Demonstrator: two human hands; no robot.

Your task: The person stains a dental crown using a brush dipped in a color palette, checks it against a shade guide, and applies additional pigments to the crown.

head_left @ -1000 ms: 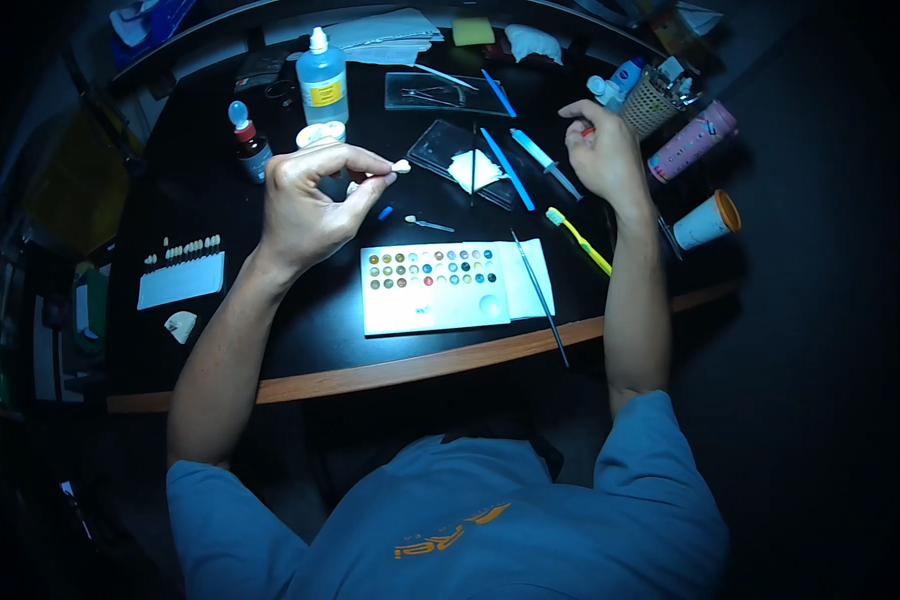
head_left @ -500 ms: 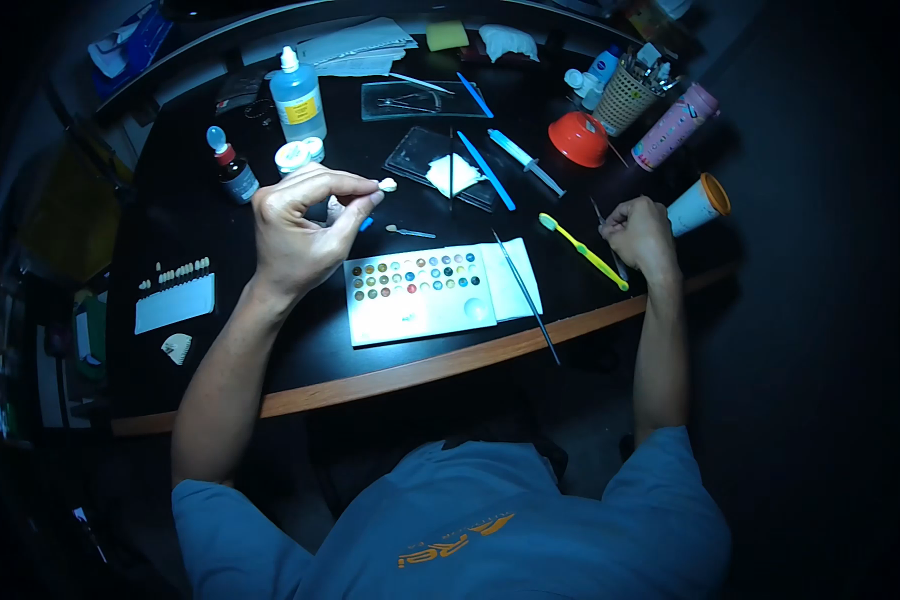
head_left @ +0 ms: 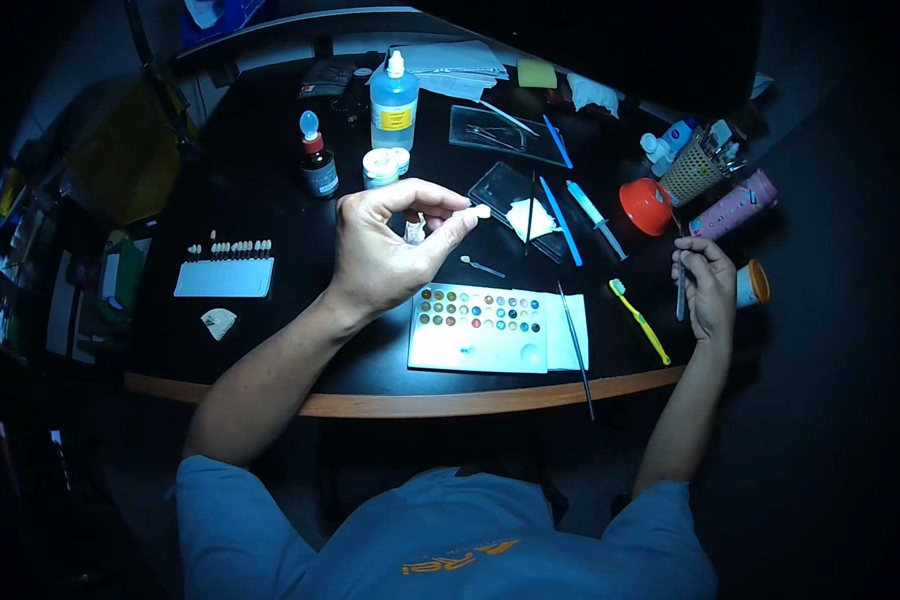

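Observation:
My left hand (head_left: 390,245) is raised above the table, thumb and forefinger pinching a small cream tooth-shaped piece (head_left: 484,211). At the right, my right hand (head_left: 708,290) has its fingers closed around a slim metal tool (head_left: 681,292), which stands nearly upright; its exact kind is unclear. A yellow-green toothbrush (head_left: 640,322) lies just left of that hand. Below my left hand is a white palette (head_left: 480,350) with rows of coloured wells. A fine brush (head_left: 575,345) rests over a white sheet (head_left: 567,325) beside it, its end past the table edge.
A shade-tab holder (head_left: 224,279) sits at the left. Behind my left hand stand a dropper bottle (head_left: 318,168), a clear bottle (head_left: 394,115) and white jars (head_left: 382,168). Further right are a syringe (head_left: 596,218), a red bowl (head_left: 646,206), a pink tumbler (head_left: 735,203) and an orange-lidded cup (head_left: 755,284).
The camera view has turned, so the table appears shifted right. My right hand has lifted and turned, with the metal tool now more upright. My left hand still pinches the tooth-shaped piece.

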